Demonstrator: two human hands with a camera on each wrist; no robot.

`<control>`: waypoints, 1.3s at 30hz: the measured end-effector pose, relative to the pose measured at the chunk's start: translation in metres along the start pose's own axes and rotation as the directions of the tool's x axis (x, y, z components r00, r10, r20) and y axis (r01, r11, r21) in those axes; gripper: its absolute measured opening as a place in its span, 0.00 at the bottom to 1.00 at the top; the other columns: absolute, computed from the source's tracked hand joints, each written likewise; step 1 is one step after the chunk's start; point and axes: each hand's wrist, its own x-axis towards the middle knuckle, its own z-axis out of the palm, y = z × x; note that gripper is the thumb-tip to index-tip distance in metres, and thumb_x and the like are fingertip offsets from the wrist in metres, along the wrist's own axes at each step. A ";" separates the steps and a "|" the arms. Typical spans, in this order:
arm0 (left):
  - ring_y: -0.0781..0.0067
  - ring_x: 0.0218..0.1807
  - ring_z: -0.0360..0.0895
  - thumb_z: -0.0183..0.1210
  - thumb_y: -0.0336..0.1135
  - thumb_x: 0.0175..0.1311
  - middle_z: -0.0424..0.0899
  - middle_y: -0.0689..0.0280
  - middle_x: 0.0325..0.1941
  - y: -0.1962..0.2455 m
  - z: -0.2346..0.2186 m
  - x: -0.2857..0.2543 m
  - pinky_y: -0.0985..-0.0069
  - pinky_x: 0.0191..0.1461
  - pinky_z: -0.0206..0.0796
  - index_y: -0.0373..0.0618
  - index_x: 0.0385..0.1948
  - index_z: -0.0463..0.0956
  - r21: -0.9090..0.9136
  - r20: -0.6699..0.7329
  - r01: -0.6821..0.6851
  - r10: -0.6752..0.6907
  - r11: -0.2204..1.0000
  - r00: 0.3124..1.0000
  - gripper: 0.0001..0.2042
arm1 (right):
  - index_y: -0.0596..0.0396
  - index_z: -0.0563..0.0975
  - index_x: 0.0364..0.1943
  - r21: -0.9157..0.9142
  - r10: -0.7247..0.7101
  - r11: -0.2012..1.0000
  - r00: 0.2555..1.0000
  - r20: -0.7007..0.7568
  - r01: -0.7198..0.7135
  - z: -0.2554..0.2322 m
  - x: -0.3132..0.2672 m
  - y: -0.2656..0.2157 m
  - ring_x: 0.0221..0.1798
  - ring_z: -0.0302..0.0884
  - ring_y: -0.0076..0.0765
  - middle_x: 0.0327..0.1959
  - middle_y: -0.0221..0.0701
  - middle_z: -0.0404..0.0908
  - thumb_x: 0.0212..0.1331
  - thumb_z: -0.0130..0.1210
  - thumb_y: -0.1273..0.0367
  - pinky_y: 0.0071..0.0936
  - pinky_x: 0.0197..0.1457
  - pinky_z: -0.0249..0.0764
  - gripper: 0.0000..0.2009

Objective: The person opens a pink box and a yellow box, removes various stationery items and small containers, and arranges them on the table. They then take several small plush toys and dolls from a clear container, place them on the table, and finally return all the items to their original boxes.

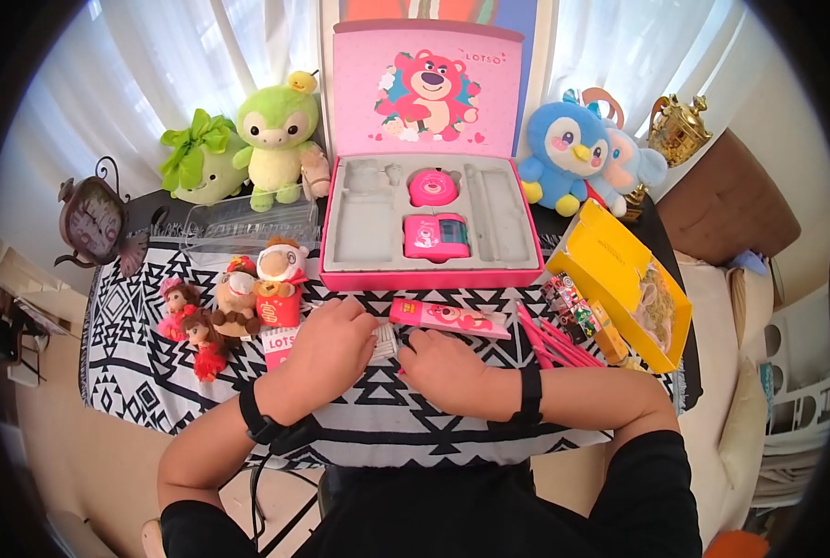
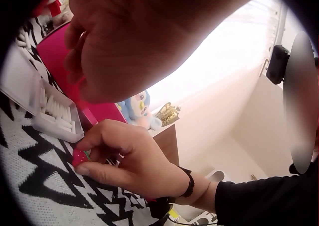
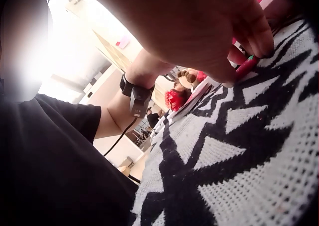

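My right hand point(image 1: 447, 372) pinches a small strawberry-shaped piece point(image 2: 79, 158), red with white dots and a bit of green, between thumb and forefinger, low over the patterned cloth. In the right wrist view the red and green piece point(image 3: 247, 66) shows under the fingers. Just beside it stands a clear plastic box point(image 2: 59, 117) of white sticks, its lid point(image 2: 20, 79) swung back. Above that box is my left hand point(image 1: 331, 349), fingers loosely bent and nothing visible in them; its palm side fills the top of the left wrist view.
A pink Lotso gift box point(image 1: 434, 274) stands lid up behind the hands. In front of it lies a pink pencil pack point(image 1: 452, 318). Pink pencils point(image 1: 554, 344) and a yellow box point(image 1: 624, 270) are at right, small dolls point(image 1: 197, 335) and a Lotso notepad point(image 1: 278, 346) at left.
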 end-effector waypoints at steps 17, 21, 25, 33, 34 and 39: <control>0.49 0.57 0.76 0.67 0.32 0.56 0.79 0.53 0.54 -0.006 -0.014 0.017 0.59 0.59 0.70 0.37 0.52 0.77 0.024 -0.107 -0.035 0.037 0.999 0.994 0.21 | 0.58 0.80 0.38 -0.142 -0.108 0.985 0.990 -0.087 0.095 -0.091 0.033 0.026 0.42 0.81 0.45 0.32 0.39 0.79 0.51 0.58 0.72 0.42 0.39 0.78 0.09; 0.45 0.70 0.69 0.67 0.35 0.58 0.73 0.47 0.66 -0.018 -0.001 0.026 0.55 0.72 0.61 0.33 0.62 0.71 0.132 -0.058 -0.003 0.011 0.991 0.998 0.29 | 0.59 0.83 0.38 -0.266 -0.099 0.964 0.945 -0.312 0.013 -0.105 0.108 0.102 0.41 0.80 0.50 0.34 0.42 0.79 0.57 0.57 0.73 0.45 0.43 0.77 0.08; 0.44 0.73 0.65 0.66 0.38 0.60 0.70 0.45 0.69 -0.020 0.005 0.028 0.51 0.77 0.54 0.31 0.66 0.66 0.175 0.025 0.037 -0.042 0.984 0.999 0.33 | 0.58 0.85 0.34 -0.351 -0.082 0.936 0.946 -0.313 -0.035 -0.093 0.172 0.161 0.40 0.81 0.53 0.35 0.44 0.80 0.60 0.57 0.72 0.46 0.44 0.78 0.07; 0.44 0.75 0.64 0.67 0.38 0.60 0.68 0.45 0.71 -0.023 0.006 0.025 0.52 0.78 0.54 0.31 0.68 0.64 0.175 0.058 0.031 -0.042 0.984 0.997 0.35 | 0.62 0.84 0.29 -0.363 -0.042 0.931 0.984 -0.174 -0.025 -0.075 0.196 0.175 0.42 0.84 0.57 0.37 0.48 0.82 0.47 0.60 0.80 0.45 0.46 0.81 0.05; 0.44 0.75 0.63 0.67 0.38 0.60 0.68 0.45 0.71 -0.024 0.006 0.025 0.51 0.78 0.54 0.31 0.68 0.64 0.176 0.051 0.027 -0.037 0.984 0.998 0.35 | 0.62 0.84 0.28 -0.355 -0.054 0.935 0.982 -0.179 -0.013 -0.074 0.196 0.177 0.42 0.84 0.57 0.36 0.48 0.82 0.46 0.62 0.80 0.45 0.47 0.81 0.05; 0.44 0.75 0.63 0.67 0.39 0.60 0.68 0.46 0.71 -0.022 0.008 0.024 0.51 0.78 0.53 0.31 0.68 0.63 0.186 0.042 0.021 -0.030 0.982 0.999 0.36 | 0.61 0.84 0.27 -0.295 -0.024 0.955 0.981 -0.195 -0.036 -0.074 0.201 0.180 0.41 0.84 0.57 0.34 0.49 0.83 0.43 0.64 0.79 0.45 0.46 0.81 0.05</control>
